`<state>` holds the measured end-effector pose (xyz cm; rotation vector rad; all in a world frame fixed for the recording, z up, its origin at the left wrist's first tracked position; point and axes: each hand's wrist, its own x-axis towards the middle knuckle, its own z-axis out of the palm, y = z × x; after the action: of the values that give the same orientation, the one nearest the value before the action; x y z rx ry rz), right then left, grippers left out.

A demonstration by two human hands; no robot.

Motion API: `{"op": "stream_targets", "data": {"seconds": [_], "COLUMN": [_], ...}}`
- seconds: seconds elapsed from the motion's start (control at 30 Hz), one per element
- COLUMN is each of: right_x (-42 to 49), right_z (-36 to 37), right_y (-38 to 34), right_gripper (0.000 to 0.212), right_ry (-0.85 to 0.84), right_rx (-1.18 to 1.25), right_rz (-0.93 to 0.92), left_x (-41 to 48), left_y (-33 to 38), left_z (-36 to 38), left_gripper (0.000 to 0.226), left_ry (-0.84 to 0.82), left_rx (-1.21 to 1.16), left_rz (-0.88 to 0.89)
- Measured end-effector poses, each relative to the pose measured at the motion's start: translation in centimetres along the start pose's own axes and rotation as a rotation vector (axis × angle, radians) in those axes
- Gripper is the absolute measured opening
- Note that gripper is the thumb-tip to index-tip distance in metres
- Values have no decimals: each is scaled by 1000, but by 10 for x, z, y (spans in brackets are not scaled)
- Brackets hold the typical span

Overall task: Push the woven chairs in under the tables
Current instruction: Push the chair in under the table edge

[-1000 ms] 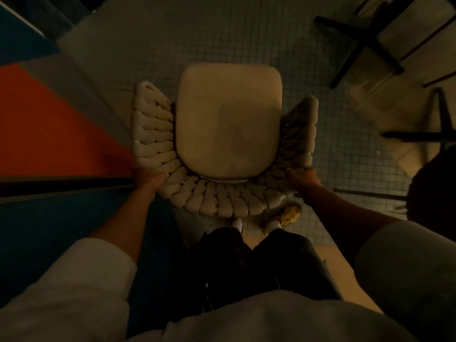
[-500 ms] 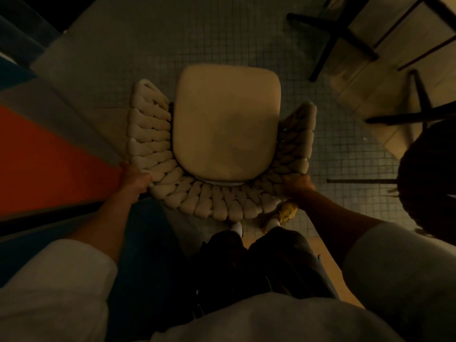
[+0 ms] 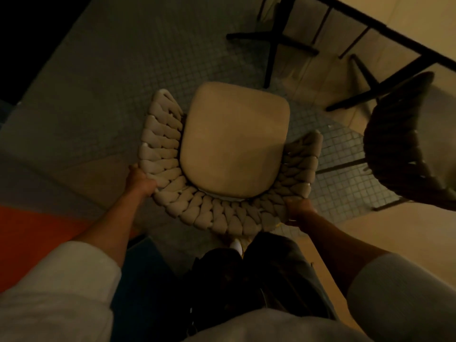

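Closest to me, my left hand [image 3: 141, 180] curls round the left bend of the woven backrest [image 3: 209, 215] and my right hand [image 3: 299, 209] grips its right rear corner, so both hands are clamped on the woven chair [image 3: 234, 144]. My fingers are tucked under the weave and I cannot see them clearly. The chair stands on the tiled floor [image 3: 118, 75] right in front of my legs. Its pale seat cushion [image 3: 234, 134] points away from me and a little to the right. I judge this to be the approach step: the chair is in hand but well short of any table. Beyond it a black cross base [image 3: 272, 43] sits on the floor, and the dark table edge [image 3: 385, 29] runs across the upper right. A dark chair [image 3: 404, 149] stands to the right, near the woven chair's arm. The next move, I think, calls for swinging the front further right, then pushing straight in while keeping the arms clear of the base and of that dark chair. No containers are in view.
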<state>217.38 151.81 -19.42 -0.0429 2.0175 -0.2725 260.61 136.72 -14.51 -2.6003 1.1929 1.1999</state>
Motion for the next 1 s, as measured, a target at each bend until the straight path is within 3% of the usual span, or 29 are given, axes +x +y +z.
{"op": "stream_targets", "data": {"seconds": [0.17,0.4,0.5,0.63,0.73,0.8,0.87,0.93,1.0], "right_x": [-8,-9,-25,-68,-87,-93,-95,-96,-95], "right_z": [-23,-30,-27,-15,-3,8,16,22,27], "right_y": [-4,1,0,-4,2,9,11,15,21], "right_gripper": [37,54,66,68,65,58,65,80,94], "right_ry": [25,71,143,409,540,526,416,281,218], "right_rx": [45,47,-118,-289,-567,-804,-1043,-1255,-1394], "right_rz": [-5,-14,-49,-288,-530,-691,-796,-771,-710], "left_x": [6,14,16,4,-15,-20,-24,-33,-45], "left_y": [36,65,62,58,57,51,48,43,34], "left_z": [14,21,21,23,30,37,42,45,49], "left_gripper": [73,74,75,88,101,98,86,78,76], "left_ry": [20,31,34,61,165,37,-187,-395,-494], "left_rx": [75,197,214,353,600,722,840,1001,1134], "left_rz": [96,143,150,223,553,805,1006,1168,1216]}}
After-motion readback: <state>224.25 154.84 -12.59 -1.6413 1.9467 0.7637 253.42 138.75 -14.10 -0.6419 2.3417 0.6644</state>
